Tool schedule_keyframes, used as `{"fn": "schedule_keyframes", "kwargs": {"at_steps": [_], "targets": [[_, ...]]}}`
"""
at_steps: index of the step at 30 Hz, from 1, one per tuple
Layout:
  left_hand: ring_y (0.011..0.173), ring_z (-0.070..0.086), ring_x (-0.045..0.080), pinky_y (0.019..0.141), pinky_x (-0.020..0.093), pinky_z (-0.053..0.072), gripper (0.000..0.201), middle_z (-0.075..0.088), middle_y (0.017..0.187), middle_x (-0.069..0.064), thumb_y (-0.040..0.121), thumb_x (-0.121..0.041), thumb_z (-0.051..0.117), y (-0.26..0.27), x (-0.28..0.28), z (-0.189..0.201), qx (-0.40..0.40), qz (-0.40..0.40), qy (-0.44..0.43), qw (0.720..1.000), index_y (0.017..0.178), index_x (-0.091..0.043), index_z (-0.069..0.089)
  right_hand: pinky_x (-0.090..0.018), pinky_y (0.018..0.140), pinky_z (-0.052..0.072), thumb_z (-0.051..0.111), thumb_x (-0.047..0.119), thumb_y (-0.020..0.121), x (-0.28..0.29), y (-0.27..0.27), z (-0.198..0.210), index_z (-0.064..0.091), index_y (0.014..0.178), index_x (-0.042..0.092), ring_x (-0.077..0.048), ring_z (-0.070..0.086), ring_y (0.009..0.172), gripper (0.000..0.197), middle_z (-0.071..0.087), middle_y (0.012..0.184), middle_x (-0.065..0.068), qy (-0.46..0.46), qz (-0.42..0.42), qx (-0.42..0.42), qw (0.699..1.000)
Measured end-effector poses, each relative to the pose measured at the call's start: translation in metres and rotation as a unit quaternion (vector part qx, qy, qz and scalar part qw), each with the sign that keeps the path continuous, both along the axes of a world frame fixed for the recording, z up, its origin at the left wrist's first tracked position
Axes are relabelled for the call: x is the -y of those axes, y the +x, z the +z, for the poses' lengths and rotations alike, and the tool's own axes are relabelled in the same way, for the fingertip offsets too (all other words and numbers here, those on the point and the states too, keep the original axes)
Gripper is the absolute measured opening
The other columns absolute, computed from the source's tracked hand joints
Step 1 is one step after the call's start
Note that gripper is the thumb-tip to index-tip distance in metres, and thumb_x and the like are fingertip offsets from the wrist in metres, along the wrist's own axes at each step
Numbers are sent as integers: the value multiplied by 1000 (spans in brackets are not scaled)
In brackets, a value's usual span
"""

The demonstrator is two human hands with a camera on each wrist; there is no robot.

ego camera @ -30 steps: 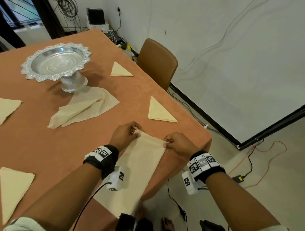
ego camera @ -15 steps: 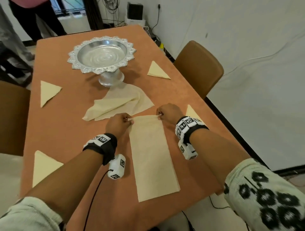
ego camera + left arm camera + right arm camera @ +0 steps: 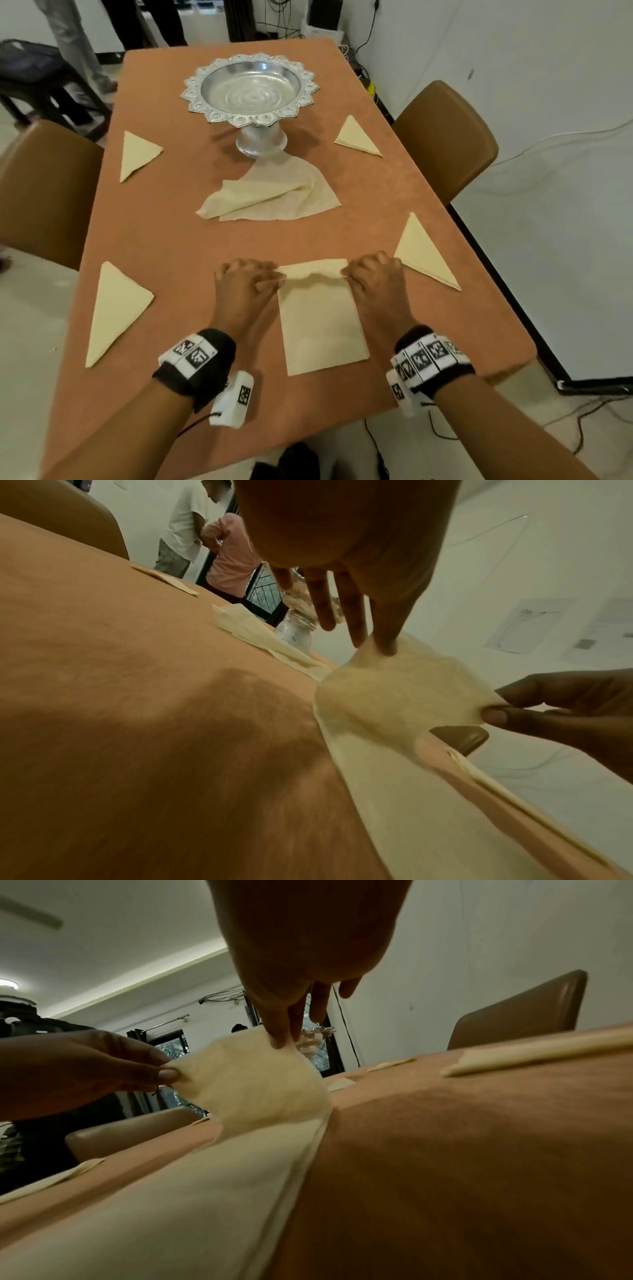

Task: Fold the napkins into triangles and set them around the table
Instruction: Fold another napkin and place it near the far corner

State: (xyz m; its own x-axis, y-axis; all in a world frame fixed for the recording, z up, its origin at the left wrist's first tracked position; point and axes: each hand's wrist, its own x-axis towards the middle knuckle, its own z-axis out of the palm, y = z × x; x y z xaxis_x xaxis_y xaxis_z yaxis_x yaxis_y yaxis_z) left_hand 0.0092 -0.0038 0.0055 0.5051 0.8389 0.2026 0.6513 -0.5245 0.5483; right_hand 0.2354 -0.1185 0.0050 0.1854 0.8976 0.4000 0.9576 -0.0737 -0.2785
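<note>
- My left hand (image 3: 245,287) pinches the far-left corner of the napkin (image 3: 320,329), thumb against forefinger; the other fingers are loosely curled.
- My right hand (image 3: 375,284) pinches the far-right corner the same way.
- In the left wrist view, my left fingertips (image 3: 385,642) sit on the raised cloth edge and the right thumb and forefinger nip the opposite corner.
- The right wrist view mirrors that: right fingertips (image 3: 281,1039) on the cloth, left hand pinching the other corner.
- The napkin is a folded rectangle, long axis running away from me, at the near edge of the table (image 3: 164,240). Its far end is lifted off the surface and sags between my hands; the near part lies flat.
- Four folded triangles lie around the table: near-left triangle (image 3: 114,310), far-left triangle (image 3: 137,154), far-right triangle (image 3: 356,137), near-right triangle (image 3: 421,253).
- Near-right triangle is just beside my right hand; can't tell if they touch.
- Loose unfolded napkin pile (image 3: 274,195) sits mid-table, its far edge against the base of the silver pedestal bowl (image 3: 250,90).
- Brown chairs: left chair (image 3: 41,192), right chair (image 3: 445,137), both pulled up to the table sides.
- Both wrists carry black bands with marker tags.
</note>
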Motion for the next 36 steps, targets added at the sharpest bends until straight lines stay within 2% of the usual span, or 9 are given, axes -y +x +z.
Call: {"fn": "schedule_keyframes", "kwargs": {"at_steps": [7, 10, 13, 16, 22, 24, 27, 31, 36], "targets": [[92, 44, 4, 75, 28, 15, 32, 67, 97, -22, 84, -49, 43, -30, 87, -22, -93, -46, 43, 994, 86, -40, 73, -33, 68, 27, 48, 27, 86, 73, -9, -41, 71, 84, 26, -14, 47, 86, 23, 65, 84, 12, 21, 53, 55, 997], [88, 46, 6, 70, 28, 13, 34, 68, 95, -21, 84, -50, 42, -30, 99, -24, -99, -40, 38, 994, 85, -38, 74, -35, 68, 29, 48, 26, 85, 89, -11, -48, 71, 85, 28, -16, 52, 85, 23, 65, 85, 12, -8, 63, 65, 996], [85, 44, 6, 66, 30, 11, 29, 68, 93, -20, 82, -48, 47, -28, 103, -23, -129, -58, 46, 989, 82, -39, 74, -34, 71, 29, 49, 28, 84, 96, -10, -49, 72, 85, 30, -14, 50, 87, 23, 65, 86, 14, -38, 61, 80, 994], [87, 55, 15, 72, 33, 24, 8, 70, 96, -15, 78, -40, 70, -25, 108, -27, -160, -74, 59, 983, 82, -37, 75, -34, 70, 27, 66, 24, 80, 100, -9, -50, 73, 83, 30, -15, 54, 85, 9, 65, 84, 14, -70, 65, 90, 991], [98, 59, 19, 78, 40, 34, 34, 66, 110, -9, 67, -46, 80, -28, 122, -20, -245, -68, 48, 966, 98, -33, 74, -33, 74, 31, 52, 45, 82, 108, -8, -44, 70, 94, 31, -12, 56, 88, 26, 66, 90, 16, -128, 53, 91, 986], [89, 60, 18, 71, 37, 37, 35, 67, 101, -9, 61, -43, 85, -32, 126, -21, -250, -48, 66, 965, 93, -33, 74, -33, 74, 37, 68, 44, 78, 113, -6, -45, 69, 99, 31, -12, 57, 88, 25, 66, 92, 15, -121, 61, 92, 986], [81, 60, 17, 67, 34, 35, 25, 66, 92, -9, 58, -38, 87, -33, 129, -23, -258, -42, 94, 961, 79, -31, 74, -31, 73, 28, 74, 39, 75, 115, -3, -47, 70, 94, 31, -12, 54, 87, 21, 66, 91, 14, -114, 82, 101, 985], [70, 56, 18, 65, 32, 18, 17, 65, 79, -8, 57, -31, 88, -28, 125, -26, -292, -81, 147, 942, 60, -27, 71, -32, 68, 26, 78, 19, 71, 110, -5, -54, 69, 86, 25, -18, 56, 80, 18, 64, 84, 7, -102, 106, 144, 979], [64, 56, 20, 65, 33, 21, 24, 60, 69, -5, 72, -29, 53, -21, 117, -28, -315, -132, 214, 915, 54, -21, 65, -34, 69, 30, 52, 7, 77, 107, -4, -48, 58, 83, 20, -20, 51, 76, 15, 57, 80, 1, -82, 145, 242, 956]]}}
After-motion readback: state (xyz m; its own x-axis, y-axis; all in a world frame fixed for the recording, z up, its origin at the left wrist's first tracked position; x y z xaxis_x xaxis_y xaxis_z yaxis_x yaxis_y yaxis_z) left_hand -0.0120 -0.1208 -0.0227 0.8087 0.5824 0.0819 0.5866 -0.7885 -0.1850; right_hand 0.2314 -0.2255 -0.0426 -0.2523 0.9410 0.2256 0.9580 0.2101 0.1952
